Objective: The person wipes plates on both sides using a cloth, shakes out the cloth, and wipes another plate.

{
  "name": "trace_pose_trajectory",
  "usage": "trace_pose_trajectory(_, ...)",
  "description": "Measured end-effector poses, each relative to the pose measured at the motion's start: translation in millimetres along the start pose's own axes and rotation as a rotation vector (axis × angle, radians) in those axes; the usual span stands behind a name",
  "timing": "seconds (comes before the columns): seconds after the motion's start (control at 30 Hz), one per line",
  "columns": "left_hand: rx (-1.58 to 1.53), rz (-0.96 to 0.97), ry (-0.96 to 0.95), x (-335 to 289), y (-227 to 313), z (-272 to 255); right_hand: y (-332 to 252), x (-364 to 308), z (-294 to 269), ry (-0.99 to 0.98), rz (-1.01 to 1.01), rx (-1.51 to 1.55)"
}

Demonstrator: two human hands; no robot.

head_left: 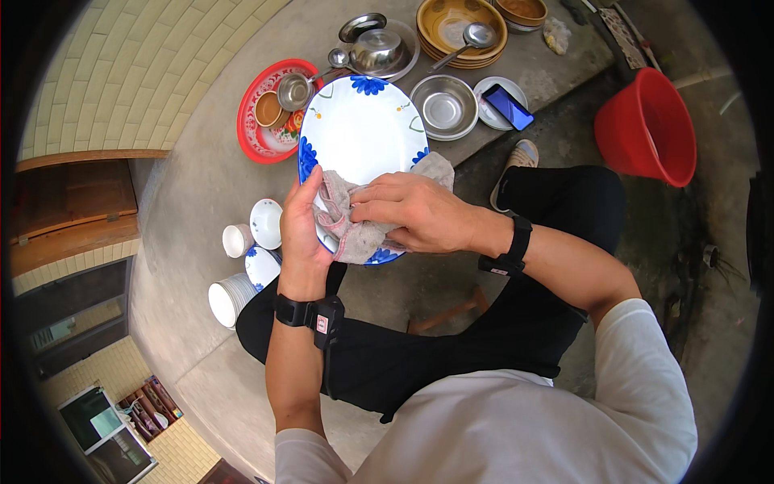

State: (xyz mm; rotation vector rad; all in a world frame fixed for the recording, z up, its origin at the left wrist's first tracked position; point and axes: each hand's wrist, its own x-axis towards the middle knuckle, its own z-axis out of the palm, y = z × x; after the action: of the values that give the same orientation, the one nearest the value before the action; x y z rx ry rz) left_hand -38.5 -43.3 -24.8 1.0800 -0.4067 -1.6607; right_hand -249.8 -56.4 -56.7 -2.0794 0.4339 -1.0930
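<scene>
A large white oval plate (367, 129) with blue flowers on its rim is held up over my knees. My left hand (305, 222) grips its left edge, the thumb lying over the rim and the other fingers hidden behind. Against the plate's near part, my right hand (423, 211) presses a crumpled greyish-pink cloth (355, 234), fingers bent onto it. One end of the cloth sticks out beyond the right hand, and folds of it reach the left palm.
Ahead stand a red basin (248, 121) with small pans, stacked brown bowls (451, 20), a steel bowl (443, 107), and a phone (508, 107) on a white plate. A red bucket (645, 129) is at right. White bowls (230, 300) and cups sit by my left knee.
</scene>
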Motion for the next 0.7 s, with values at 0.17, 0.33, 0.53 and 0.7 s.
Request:
trace_pose_trajectory(0.17, -0.141, -0.127, -0.091, -8, 0, 6, 14, 32, -44, 0.533, 0.448, 0.426)
trace_pose_trajectory(0.33, -0.079, -0.154, 0.033, 0, -30, 6, 2, 48, -60, 0.862, 0.342, 1.119)
trace_pose_trajectory(0.53, -0.158, -0.168, -0.027, -6, -23, 10, 52, 12, -40, 0.149, 0.379, -0.501)
trace_pose_trajectory(0.7, -0.051, 0.0, -0.046, -12, -13, 17, 33, 21, -32, 0.219, 0.282, -0.283)
